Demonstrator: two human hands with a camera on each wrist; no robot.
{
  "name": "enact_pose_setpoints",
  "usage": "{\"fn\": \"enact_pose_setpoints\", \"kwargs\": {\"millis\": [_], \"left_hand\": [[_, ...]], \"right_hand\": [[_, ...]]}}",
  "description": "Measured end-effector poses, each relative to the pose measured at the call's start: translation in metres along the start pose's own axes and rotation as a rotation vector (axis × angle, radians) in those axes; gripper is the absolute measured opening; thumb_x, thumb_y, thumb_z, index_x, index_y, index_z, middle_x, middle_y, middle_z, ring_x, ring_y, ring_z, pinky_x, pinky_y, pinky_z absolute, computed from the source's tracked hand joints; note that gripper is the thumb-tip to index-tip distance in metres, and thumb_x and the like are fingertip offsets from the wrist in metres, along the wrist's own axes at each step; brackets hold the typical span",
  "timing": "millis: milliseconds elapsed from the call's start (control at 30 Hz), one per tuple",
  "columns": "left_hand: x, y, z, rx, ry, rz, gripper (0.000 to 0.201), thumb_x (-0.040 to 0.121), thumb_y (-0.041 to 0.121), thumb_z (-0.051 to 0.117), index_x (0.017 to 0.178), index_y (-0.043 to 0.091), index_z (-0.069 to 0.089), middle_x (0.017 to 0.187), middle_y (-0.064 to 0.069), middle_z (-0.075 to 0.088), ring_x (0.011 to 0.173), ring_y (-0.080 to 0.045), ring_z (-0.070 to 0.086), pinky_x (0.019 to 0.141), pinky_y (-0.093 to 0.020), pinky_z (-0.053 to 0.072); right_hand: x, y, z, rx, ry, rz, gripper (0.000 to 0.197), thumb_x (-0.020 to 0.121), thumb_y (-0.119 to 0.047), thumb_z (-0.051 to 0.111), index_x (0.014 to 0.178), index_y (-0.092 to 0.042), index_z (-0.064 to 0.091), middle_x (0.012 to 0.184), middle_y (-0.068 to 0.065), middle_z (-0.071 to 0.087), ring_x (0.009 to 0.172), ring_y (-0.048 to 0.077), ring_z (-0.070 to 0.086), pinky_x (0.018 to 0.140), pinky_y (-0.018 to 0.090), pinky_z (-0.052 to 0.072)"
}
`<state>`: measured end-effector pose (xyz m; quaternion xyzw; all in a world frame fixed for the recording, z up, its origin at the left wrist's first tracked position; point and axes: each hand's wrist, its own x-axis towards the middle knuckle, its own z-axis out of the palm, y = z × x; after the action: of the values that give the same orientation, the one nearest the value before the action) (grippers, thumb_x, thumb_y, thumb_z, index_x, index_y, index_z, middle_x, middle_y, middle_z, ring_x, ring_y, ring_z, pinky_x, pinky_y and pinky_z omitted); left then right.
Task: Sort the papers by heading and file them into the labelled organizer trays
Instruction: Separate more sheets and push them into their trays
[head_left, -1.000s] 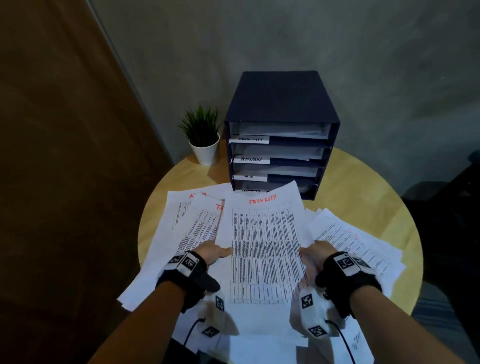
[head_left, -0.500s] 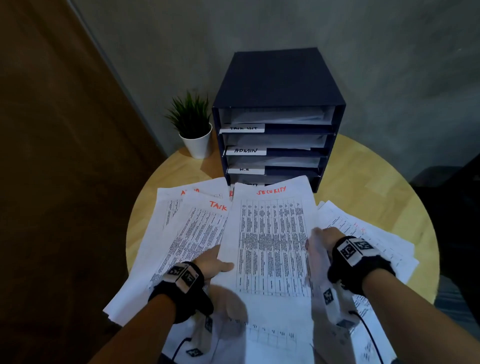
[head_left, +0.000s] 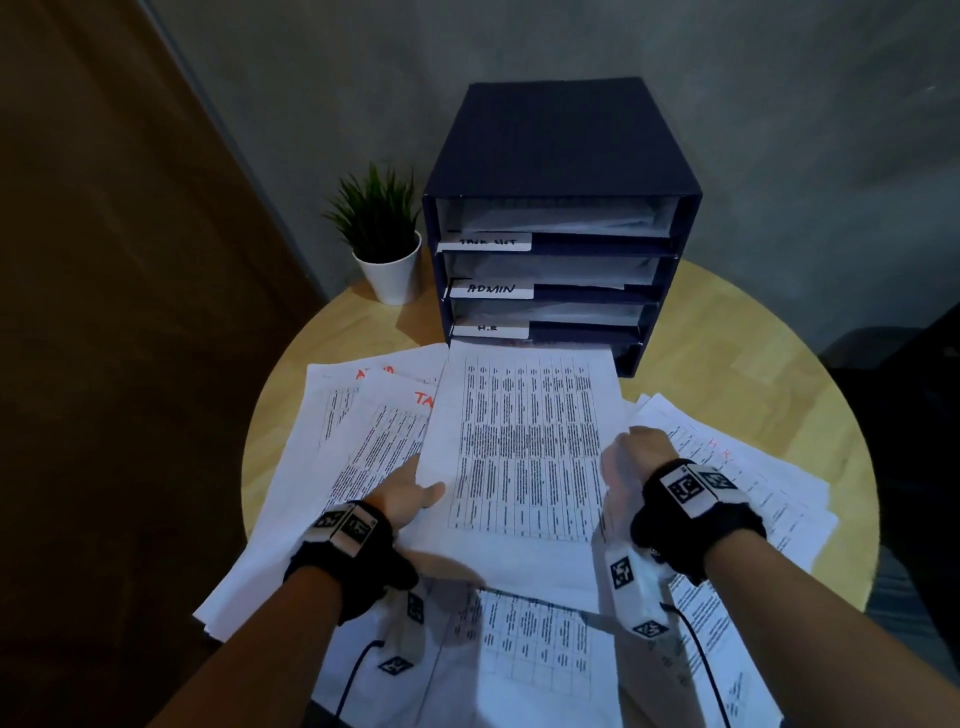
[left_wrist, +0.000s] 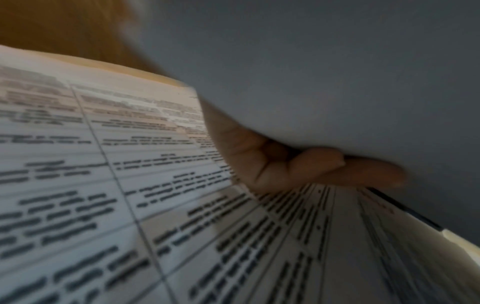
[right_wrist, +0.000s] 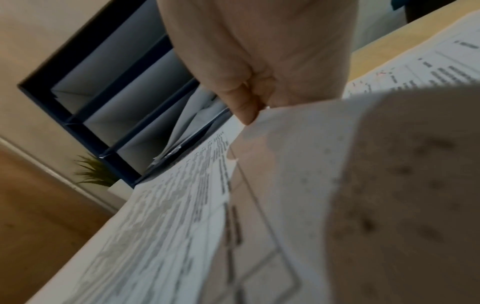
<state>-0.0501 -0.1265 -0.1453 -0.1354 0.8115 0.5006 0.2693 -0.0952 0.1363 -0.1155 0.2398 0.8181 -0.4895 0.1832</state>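
I hold a printed sheet (head_left: 524, 447) by both side edges. My left hand (head_left: 410, 493) pinches its left edge, thumb on top and fingers (left_wrist: 319, 164) curled underneath. My right hand (head_left: 631, 457) pinches the right edge, which curls up at the grip (right_wrist: 262, 107). The sheet's far end lies at the lowest slot of the dark blue organizer (head_left: 561, 156), and its heading is hidden there. The trays above carry labels TASK LIST (head_left: 485, 242), ADMIN (head_left: 491, 289) and H.R (head_left: 488, 328), each with paper in it. More printed sheets (head_left: 358, 441) lie fanned over the round wooden table (head_left: 727, 343).
A small potted plant (head_left: 387, 244) in a white pot stands left of the organizer. A wooden door is at the left and a grey wall is behind. Loose papers (head_left: 753, 493) cover the table's near half, some overhanging the front edge. Cables run from both wrist cameras.
Both hands have carried the sheet headed SECURITY forward toward the organizer. Its red heading, visible before, is now out of sight at the bottom slot.
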Motion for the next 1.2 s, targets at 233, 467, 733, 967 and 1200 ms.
{"fn": "enact_pose_setpoints", "kwargs": {"millis": [233,467,733,967,1200], "left_hand": [[0.001,-0.016,0.001,-0.06,-0.018,-0.003,0.054,0.096,0.0,0.046,0.146,0.004,0.026,0.149,-0.012,0.037,0.135,-0.021,0.037,0.111,-0.032,0.027],[0.016,-0.001,-0.005,0.024,0.011,-0.031,0.05,0.098,0.014,0.048,0.145,0.011,0.032,0.146,-0.008,0.044,0.134,-0.027,0.042,0.115,-0.044,0.03],[0.052,0.055,-0.009,0.04,0.174,-0.002,0.054,0.097,0.021,0.049,0.145,0.004,0.031,0.147,-0.011,0.041,0.133,-0.03,0.042,0.112,-0.038,0.034],[0.068,0.07,-0.001,-0.404,0.052,-0.097,0.031,0.09,0.035,0.059,0.11,0.012,0.059,0.108,-0.007,0.07,0.096,-0.03,0.061,0.073,-0.032,0.057],[0.061,0.065,0.008,-0.623,0.032,-0.188,0.033,0.095,-0.008,0.042,0.127,-0.003,0.048,0.132,-0.02,0.052,0.114,-0.036,0.057,0.06,-0.024,0.058]], "right_hand": [[0.016,0.022,0.009,0.072,0.032,0.054,0.043,0.096,0.003,0.035,0.06,-0.021,0.032,0.081,0.009,0.044,0.094,0.023,0.043,0.08,0.027,0.03],[0.011,-0.002,0.002,0.147,0.032,-0.014,0.037,0.096,-0.005,0.039,0.062,-0.021,0.038,0.069,0.001,0.043,0.076,0.021,0.044,0.075,0.024,0.035],[0.018,0.001,-0.017,0.088,-0.041,0.054,0.031,0.093,-0.006,0.048,0.066,-0.019,0.041,0.069,0.002,0.046,0.058,0.013,0.044,0.057,0.024,0.041],[0.019,0.007,-0.018,0.449,0.028,0.071,0.025,0.087,0.018,0.037,0.079,-0.003,0.047,0.071,0.008,0.04,0.052,0.024,0.038,0.038,0.022,0.045],[0.027,0.004,-0.006,0.719,0.147,0.003,0.043,0.094,0.005,0.043,0.136,-0.006,0.043,0.077,0.004,0.053,0.055,0.022,0.053,0.038,0.018,0.053]]}}
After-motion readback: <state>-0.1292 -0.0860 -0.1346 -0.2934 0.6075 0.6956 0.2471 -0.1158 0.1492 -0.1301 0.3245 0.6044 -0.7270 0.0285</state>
